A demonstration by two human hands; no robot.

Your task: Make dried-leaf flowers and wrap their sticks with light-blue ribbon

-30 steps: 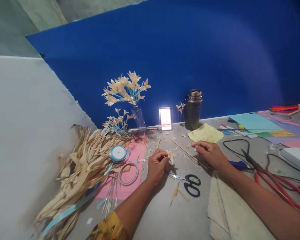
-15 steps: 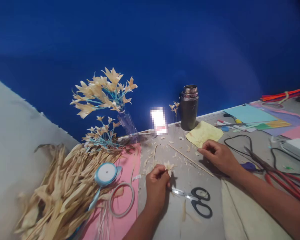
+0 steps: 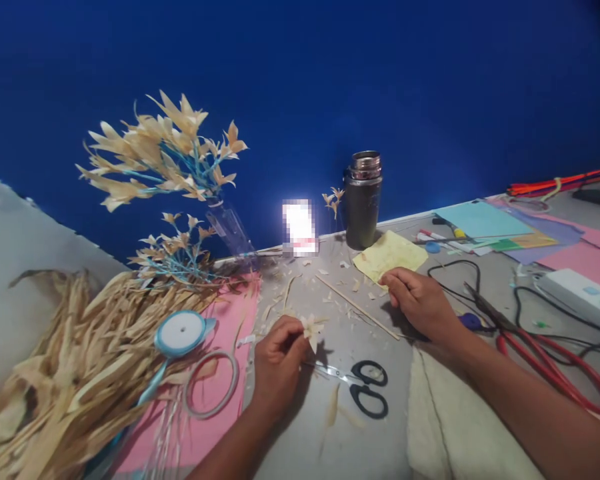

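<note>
Between the fingertips of my left hand [image 3: 280,357] is a small cream husk flower [image 3: 311,331], its petals pointing away from me. Black-handled scissors [image 3: 363,387] lie on the table just right of that hand, blades toward it. My right hand [image 3: 415,300] is closed near the lower edge of a yellow paper [image 3: 393,257]; whatever its fingers pinch is hidden. A thin pale stick [image 3: 357,307] and many husk scraps lie between the two hands.
Dried husks [image 3: 70,353], a tape roll [image 3: 180,333] and a ring [image 3: 213,383] lie at left. Husk flowers stand in a clear bottle [image 3: 230,230]. A dark flask [image 3: 364,207] stands at the back. Red-handled shears [image 3: 555,367] and a white power strip [image 3: 583,297] are at right.
The view has shifted, so most things sit further left. My left hand still holds the flower, now turned more open to view. My right hand stays closed beside the yellow paper.
</note>
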